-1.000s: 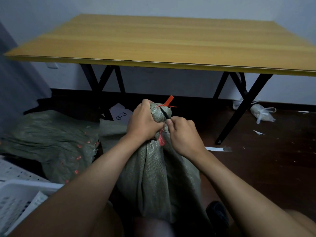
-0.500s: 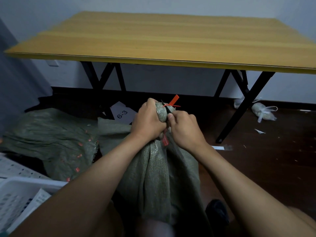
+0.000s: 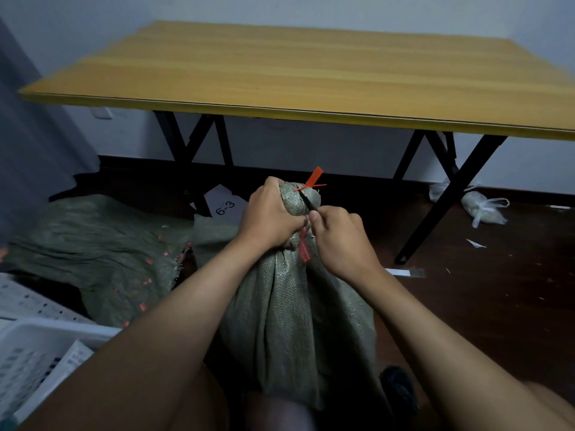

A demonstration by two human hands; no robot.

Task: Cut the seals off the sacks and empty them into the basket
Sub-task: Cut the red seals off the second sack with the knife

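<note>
A grey-green woven sack (image 3: 298, 321) stands upright between my knees, its neck bunched and tied by a red plastic seal (image 3: 312, 180) with a red tag (image 3: 305, 250) hanging below. My left hand (image 3: 270, 214) grips the bunched neck from the left. My right hand (image 3: 340, 241) holds a small dark blade (image 3: 308, 202) whose tip lies against the neck just under the seal. The white plastic basket (image 3: 40, 346) sits at the lower left, with printed papers inside.
A yellow folding table (image 3: 311, 79) on black legs stands just ahead. Flat empty green sacks (image 3: 102, 253) with red seal bits lie at the left. A paper marked 6-3 (image 3: 225, 206) and a tied white bag (image 3: 480, 208) lie on the dark floor.
Both hands have stayed at the sack's neck. The right hand has drawn slightly back and down, so more of the dark blade shows under the seal.
</note>
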